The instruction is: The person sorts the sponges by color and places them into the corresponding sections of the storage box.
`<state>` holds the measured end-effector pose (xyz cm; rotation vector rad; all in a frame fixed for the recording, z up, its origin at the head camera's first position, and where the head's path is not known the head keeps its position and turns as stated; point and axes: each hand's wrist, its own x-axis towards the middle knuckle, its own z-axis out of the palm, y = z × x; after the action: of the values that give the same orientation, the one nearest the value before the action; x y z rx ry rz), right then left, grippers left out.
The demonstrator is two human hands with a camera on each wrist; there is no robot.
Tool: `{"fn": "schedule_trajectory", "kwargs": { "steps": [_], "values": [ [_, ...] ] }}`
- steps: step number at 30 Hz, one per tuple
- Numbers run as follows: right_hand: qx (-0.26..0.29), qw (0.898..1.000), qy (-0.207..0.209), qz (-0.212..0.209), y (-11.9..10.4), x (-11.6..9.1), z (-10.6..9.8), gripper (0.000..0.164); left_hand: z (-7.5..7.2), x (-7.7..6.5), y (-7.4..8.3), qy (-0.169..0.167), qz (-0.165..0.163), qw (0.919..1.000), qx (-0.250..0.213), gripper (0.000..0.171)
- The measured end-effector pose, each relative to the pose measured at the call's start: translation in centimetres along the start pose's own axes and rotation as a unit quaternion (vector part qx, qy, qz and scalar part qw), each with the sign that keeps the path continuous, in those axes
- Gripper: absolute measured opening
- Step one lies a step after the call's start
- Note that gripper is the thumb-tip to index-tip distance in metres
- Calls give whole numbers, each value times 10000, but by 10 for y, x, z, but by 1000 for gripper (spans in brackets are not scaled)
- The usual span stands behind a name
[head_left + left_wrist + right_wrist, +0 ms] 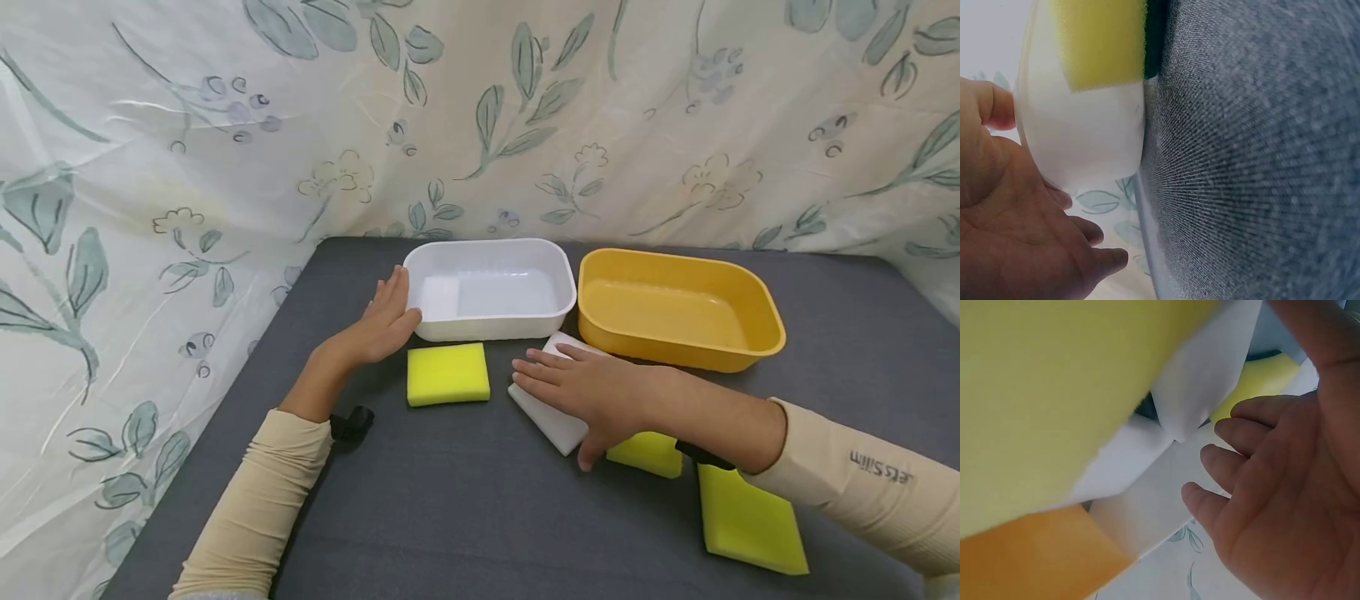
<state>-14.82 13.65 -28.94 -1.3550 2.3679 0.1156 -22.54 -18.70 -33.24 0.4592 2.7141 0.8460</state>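
Observation:
My left hand point(382, 321) is at the left end of a white plastic tub point(498, 329), its thumb by the front rim and its fingers extended along the outer wall. In the left wrist view, the fingertips overlap the tub's corner. A white block point(438, 296) lies inside the tub at the left. My right hand point(592, 392), palm down with fingers extended, hovers over white sponge blocks point(551, 417) and a yellow sponge point(648, 454), partly hiding them. Nothing sits between its fingers in the right wrist view. Another yellow sponge point(447, 375) lies in front of the white tub.
A yellow-orange tub point(678, 354) stands right of the white one. One more yellow sponge point(753, 521) lies under the right forearm, near the front right. The dark grey tabletop point(420, 508) meets a leaf-patterned curtain point(480, 125) at the back and left.

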Motion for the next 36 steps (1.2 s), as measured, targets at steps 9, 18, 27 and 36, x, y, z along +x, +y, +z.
{"fn": "schedule_trajectory", "kwargs": {
  "steps": [9, 18, 27, 36],
  "values": [
    [-100, 9998, -140, 126, 1, 6, 6, 111, -2, 2, 2, 21, -48, 10000, 45, 73],
    [288, 9991, -313, 67, 10, 10, -5, 95, -6, 6, 3, -28, -77, 10000, 13, 74],
    [329, 9993, -78, -141, 12, 17, -14, 95, -6, 7, 3, -80, -65, 9999, -99, 74],
    [672, 9977, 8, -16, 14, 22, -15, 79, -8, 6, 3, -109, -139, 9998, -60, 74]
  ]
}}
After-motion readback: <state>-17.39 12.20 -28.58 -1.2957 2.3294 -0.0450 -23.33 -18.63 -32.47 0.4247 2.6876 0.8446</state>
